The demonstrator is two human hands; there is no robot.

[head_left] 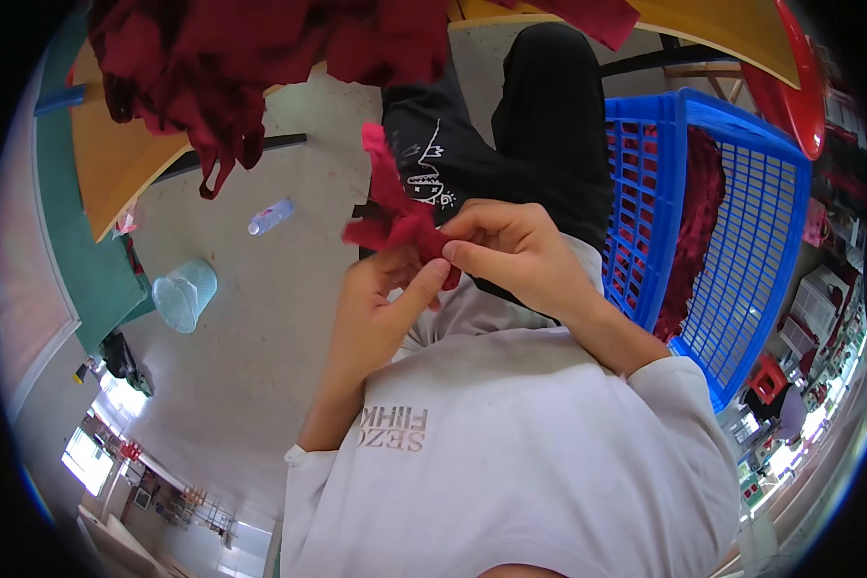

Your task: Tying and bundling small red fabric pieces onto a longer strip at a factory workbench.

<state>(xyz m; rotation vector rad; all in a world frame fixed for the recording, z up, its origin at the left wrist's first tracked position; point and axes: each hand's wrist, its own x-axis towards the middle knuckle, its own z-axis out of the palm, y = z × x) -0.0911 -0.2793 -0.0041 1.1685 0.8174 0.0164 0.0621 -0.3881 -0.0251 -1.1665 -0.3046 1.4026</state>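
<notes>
A small dark red piece of cloth (407, 227) is held in front of my lap, its narrow end sticking up and away from me. My left hand (380, 303) pinches the lower part, thumb over the fabric and the other fingers curled behind. From the other side my right hand (511, 246) grips the same cloth between thumb and bent fingers, close to the left thumb. The folds hide what kind of piece it is.
A heap of dark red cloth (260, 48) hangs over the yellow-edged table (130, 154) ahead. At my right stands a blue plastic basket (679, 183) with more red cloth. A plastic bottle (272, 217) and a pale bin (185, 294) are on the floor at left.
</notes>
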